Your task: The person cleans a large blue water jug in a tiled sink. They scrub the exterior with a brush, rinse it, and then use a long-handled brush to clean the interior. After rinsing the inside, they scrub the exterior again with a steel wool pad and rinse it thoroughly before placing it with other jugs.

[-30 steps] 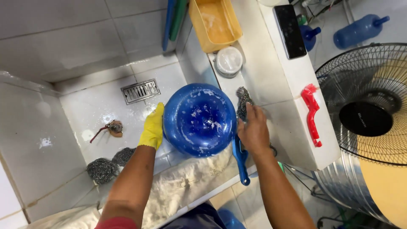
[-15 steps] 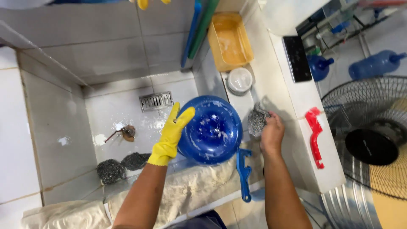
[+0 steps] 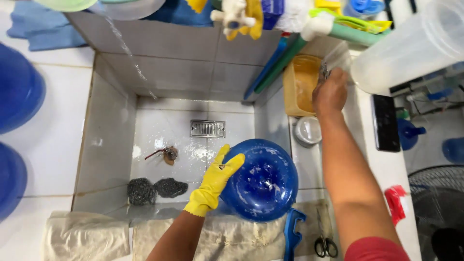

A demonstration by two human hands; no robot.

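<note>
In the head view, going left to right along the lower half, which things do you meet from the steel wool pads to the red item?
Steel wool pads → left hand in a yellow glove → blue bottle → blue tool → scissors → red item.

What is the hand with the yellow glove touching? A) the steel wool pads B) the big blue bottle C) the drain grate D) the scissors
B: the left hand in its yellow glove rests against the side of the big blue bottle, while the right hand reaches up over the yellow tub.
</note>
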